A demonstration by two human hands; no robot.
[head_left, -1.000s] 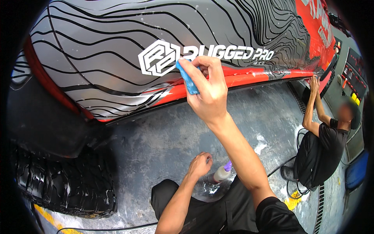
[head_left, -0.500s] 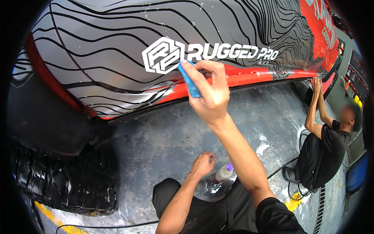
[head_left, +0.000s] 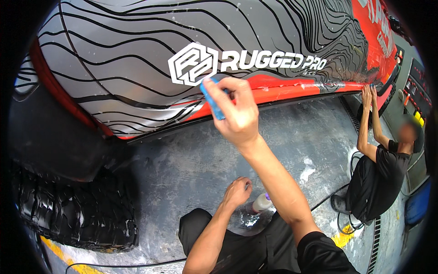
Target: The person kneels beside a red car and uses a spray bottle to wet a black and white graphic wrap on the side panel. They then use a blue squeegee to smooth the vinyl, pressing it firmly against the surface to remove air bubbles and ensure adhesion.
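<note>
My right hand [head_left: 238, 112] grips a flat blue pad [head_left: 212, 101] between thumb and fingers; whether it is sponge or clay I cannot tell. The pad is against the lower side of the vehicle [head_left: 137, 59], just below a white hexagonal emblem [head_left: 193, 65] and beside the red lower strip [head_left: 273, 89]. Over my bent knee, my left hand [head_left: 238, 191] hangs low with its fingers curled in, and nothing shows in it. Close to that hand, a pale bottle with a purple top [head_left: 262, 203] stands on the floor, partly hidden by my right forearm.
A large black tyre [head_left: 75, 210] sits at the left under a dark wheel-arch trim. On the right a person [head_left: 381, 178] crouches with both hands on the vehicle's lower edge. A black hose [head_left: 331, 195] crosses the wet grey floor [head_left: 182, 160], which has a drain grate [head_left: 375, 239].
My right hand has slid a little left and down along the panel with the blue pad. The left hand stays put. The other person's hands have shifted slightly.
</note>
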